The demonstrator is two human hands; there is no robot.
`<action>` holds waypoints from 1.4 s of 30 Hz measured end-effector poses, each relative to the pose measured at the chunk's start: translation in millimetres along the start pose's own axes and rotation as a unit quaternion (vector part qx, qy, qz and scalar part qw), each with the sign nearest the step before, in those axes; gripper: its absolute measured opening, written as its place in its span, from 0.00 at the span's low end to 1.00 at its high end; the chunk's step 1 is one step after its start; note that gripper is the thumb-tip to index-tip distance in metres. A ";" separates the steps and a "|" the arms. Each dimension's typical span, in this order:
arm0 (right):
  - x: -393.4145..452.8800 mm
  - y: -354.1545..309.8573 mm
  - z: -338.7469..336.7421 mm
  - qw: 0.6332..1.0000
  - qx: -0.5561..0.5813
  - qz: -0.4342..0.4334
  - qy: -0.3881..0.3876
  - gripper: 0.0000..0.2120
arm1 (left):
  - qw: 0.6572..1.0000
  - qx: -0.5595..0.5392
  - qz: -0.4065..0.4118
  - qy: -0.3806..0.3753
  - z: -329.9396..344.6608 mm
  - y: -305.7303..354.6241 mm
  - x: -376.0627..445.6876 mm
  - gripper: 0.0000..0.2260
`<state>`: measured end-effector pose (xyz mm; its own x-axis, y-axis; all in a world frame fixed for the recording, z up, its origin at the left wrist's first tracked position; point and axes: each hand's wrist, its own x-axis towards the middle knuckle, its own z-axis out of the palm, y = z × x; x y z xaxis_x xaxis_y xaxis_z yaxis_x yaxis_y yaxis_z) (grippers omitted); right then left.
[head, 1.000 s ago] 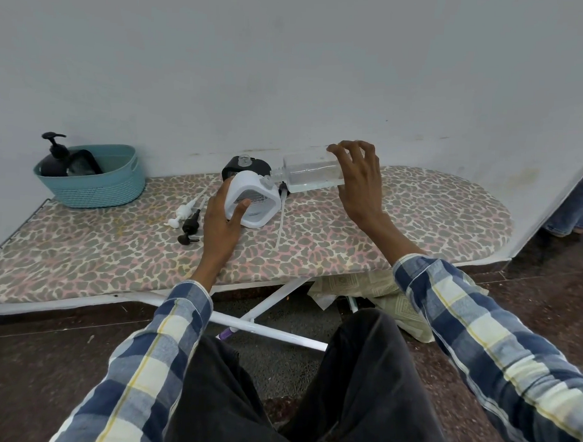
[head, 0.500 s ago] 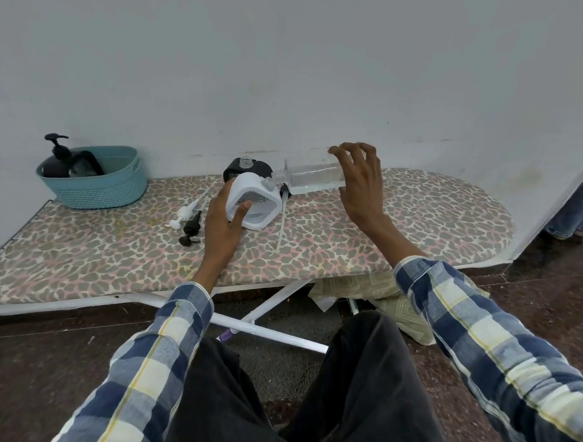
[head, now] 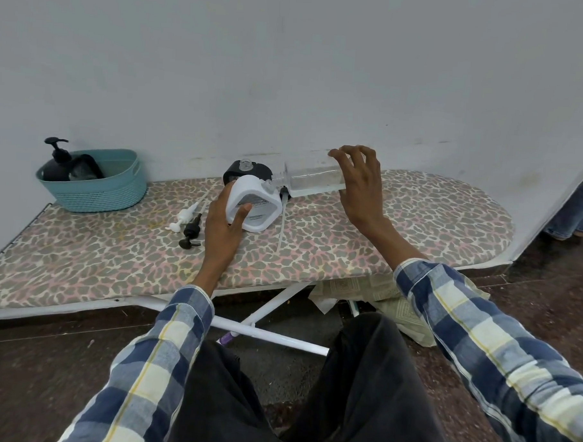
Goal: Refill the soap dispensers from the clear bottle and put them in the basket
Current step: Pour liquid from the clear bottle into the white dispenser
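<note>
While the left hand (head: 223, 225) clasps the tilted white plastic dispenser (head: 253, 203) on the leopard-print ironing board (head: 400, 225), the right hand (head: 358, 183) holds the clear bottle (head: 313, 180) level, neck meeting its opening; ribbed teal basket (head: 98, 187) far left.

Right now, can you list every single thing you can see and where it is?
Ironing board: 1, leopard-print cover, low along the wall.
Basket: 1, teal, far left end of the board.
Black dispenser: 1, pump on, in the basket beside another dark item.
White dispenser: 1, open, tilted, mid-board.
Clear bottle: 1, on its side, mouth at the white dispenser's opening.
Black dispenser without pump: 1, behind the white one.
Loose pumps: white and black, left of the white dispenser.
Left hand: grip on the white dispenser.
Right hand: grip on the clear bottle.
</note>
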<state>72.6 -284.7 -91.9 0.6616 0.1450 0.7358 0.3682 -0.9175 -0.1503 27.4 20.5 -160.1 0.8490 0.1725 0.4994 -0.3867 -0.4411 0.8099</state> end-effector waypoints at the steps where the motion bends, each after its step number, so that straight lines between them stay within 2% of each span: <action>1: -0.1 -0.3 0.2 1.000 0.000 0.000 0.001 0.43 | 1.000 -0.001 0.001 0.000 -0.2 0.2 -0.2 0.29; 14: 0.1 0.5 4.6 1.000 0.001 -0.001 0.011 0.43 | 1.000 0.010 0.003 0.008 0.0 3.2 -1.4 0.27; 22: -21.0 -5.6 21.9 0.997 0.047 0.053 -0.017 0.40 | 1.000 0.021 -0.007 0.008 -0.9 4.9 -1.3 0.27; 28: -32.8 -13.5 32.0 0.991 0.059 0.107 -0.050 0.34 | 1.000 0.017 -0.020 0.004 -1.0 7.0 -2.4 0.25; 32: -36.7 -16.3 39.6 0.966 0.150 0.203 -0.059 0.35 | 0.996 0.053 -0.074 0.013 -0.2 9.7 -3.2 0.24; 36: -36.9 -19.0 37.8 0.910 0.282 0.303 -0.026 0.40 | 0.992 0.098 -0.072 -0.019 3.0 4.8 -4.4 0.24; 39: -38.0 -14.0 41.2 0.883 0.320 0.343 -0.023 0.42 | 0.991 0.118 -0.057 -0.023 3.8 -0.5 -3.9 0.25; 42: -39.4 -11.3 43.6 0.874 0.332 0.355 -0.027 0.44 | 0.990 0.128 -0.055 -0.029 3.9 -5.5 -2.3 0.28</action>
<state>70.9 -263.9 -148.0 0.9006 -0.3396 0.2713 0.1377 -0.3691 -0.9191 28.9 19.2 -166.9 0.9028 0.1841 0.3887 -0.1942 -0.6320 0.7503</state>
